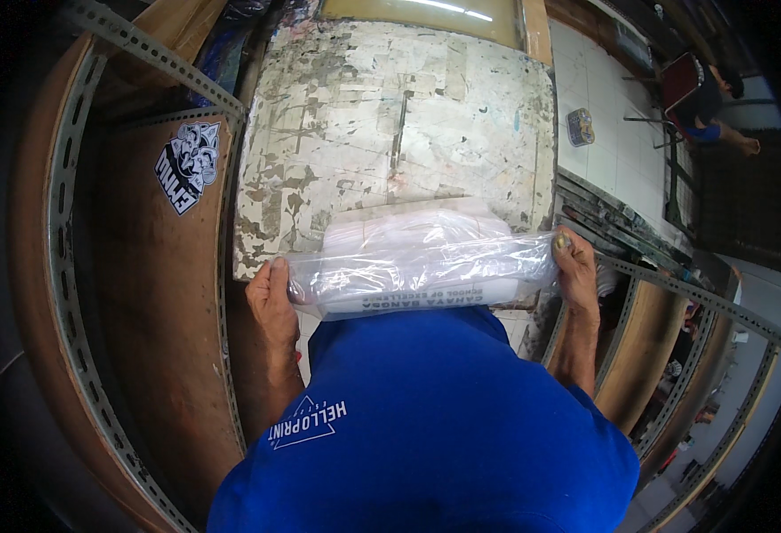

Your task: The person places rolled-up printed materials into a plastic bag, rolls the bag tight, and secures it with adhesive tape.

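Observation:
A clear plastic wrap (390,272) stretches across a white printed bundle (417,229) at the near edge of the worn table (346,107). The bundle looks folded or stacked, with dark lettering on its near side; I cannot tell whether it is cloth or bags. My left hand (273,306) pinches the wrap at its left end, thumb up. At the other end, my right hand (575,271) grips the wrap between thumb and fingers. Both hands are just outside the table's sides, and the plastic between them is taut and shiny.
Metal-framed wooden shelving (155,266) stands close on my left, with a black-and-white sticker (188,167). More slotted metal rails (693,289) and shelves are at my right. A small patterned item (580,127) lies on the tiled floor. Another person (709,102) is by a chair, far right.

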The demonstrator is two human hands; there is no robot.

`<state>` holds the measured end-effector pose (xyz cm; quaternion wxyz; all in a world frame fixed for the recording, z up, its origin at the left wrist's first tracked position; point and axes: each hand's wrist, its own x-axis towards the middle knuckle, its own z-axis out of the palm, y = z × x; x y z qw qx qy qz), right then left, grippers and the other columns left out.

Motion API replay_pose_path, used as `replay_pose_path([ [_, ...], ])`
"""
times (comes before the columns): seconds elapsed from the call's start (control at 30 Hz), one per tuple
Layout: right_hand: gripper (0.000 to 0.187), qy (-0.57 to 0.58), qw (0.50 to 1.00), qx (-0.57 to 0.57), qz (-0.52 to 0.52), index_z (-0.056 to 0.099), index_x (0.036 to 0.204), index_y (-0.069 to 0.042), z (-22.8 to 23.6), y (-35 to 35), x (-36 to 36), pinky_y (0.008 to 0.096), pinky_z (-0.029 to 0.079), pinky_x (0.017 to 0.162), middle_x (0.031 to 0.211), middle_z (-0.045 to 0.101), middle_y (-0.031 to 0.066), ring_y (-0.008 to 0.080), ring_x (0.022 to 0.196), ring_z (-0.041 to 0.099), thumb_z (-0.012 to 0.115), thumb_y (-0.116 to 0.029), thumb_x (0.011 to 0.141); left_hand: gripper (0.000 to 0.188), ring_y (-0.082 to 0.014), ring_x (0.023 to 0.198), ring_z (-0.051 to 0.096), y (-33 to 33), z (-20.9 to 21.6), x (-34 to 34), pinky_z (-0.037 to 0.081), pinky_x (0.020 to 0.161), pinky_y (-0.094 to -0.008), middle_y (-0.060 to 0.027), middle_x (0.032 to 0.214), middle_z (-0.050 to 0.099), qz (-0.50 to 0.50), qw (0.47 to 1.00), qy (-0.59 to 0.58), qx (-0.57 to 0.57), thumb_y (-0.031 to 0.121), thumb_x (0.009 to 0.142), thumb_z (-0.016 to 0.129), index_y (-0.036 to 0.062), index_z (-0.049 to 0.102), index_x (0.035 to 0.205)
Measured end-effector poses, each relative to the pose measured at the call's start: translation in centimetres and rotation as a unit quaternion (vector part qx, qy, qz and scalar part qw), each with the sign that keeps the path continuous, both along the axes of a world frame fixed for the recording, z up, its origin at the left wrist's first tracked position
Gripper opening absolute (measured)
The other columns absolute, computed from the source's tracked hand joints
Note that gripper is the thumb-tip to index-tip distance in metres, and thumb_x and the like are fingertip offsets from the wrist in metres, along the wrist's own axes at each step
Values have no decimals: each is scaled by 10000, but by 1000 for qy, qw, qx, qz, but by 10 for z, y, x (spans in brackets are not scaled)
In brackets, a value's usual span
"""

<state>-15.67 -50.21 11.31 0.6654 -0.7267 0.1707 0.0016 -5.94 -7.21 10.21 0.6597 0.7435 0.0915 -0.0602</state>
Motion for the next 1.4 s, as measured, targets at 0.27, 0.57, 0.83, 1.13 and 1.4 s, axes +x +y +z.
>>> replay_pose_path([
  [0.27, 169, 65, 991, 79, -90, 625, 908, -38, -25, 13, 7, 213, 392, 626, 775, 578, -51, 42, 672, 481, 550, -167, 987, 298, -50, 621, 485, -7, -22, -2, 389, 557, -224, 7, 713, 599, 88, 991, 64, -73, 188, 995, 533, -40, 657, 849],
  [0.57, 202, 96, 983, 96, -121, 646, 886, -24, -33, 19, 10, 215, 370, 563, 737, 580, -51, 34, 622, 470, 530, -142, 1001, 308, -53, 585, 477, -4, -29, 1, 373, 527, -225, 6, 698, 602, 74, 990, 111, -40, 195, 984, 545, -49, 666, 839],
  [0.83, 187, 126, 982, 103, -101, 660, 953, -12, -36, 14, 8, 213, 425, 634, 806, 644, -17, 53, 673, 540, 533, -144, 989, 297, -61, 581, 498, -7, -29, 4, 397, 532, -227, -11, 721, 621, 76, 987, 135, -43, 197, 984, 548, -50, 663, 867],
  [1.13, 186, 14, 993, -58, -98, 656, 1109, 5, -9, 30, 20, 199, 384, 589, 812, 618, -22, 23, 691, 489, 554, -20, 956, 118, -54, 639, 561, 5, -3, 4, 444, 554, -205, -26, 777, 655, 28, 990, 103, -97, 110, 956, 572, 10, 617, 999],
  [1.4, 272, 65, 996, 12, 57, 676, 1143, 10, -4, -3, -1, 257, 483, 824, 1021, 703, 68, 115, 907, 616, 635, -3, 874, 173, -59, 670, 592, 16, -3, 0, 487, 624, -219, -40, 798, 668, 14, 989, 109, -103, 5, 894, 568, 7, 646, 1049],
])
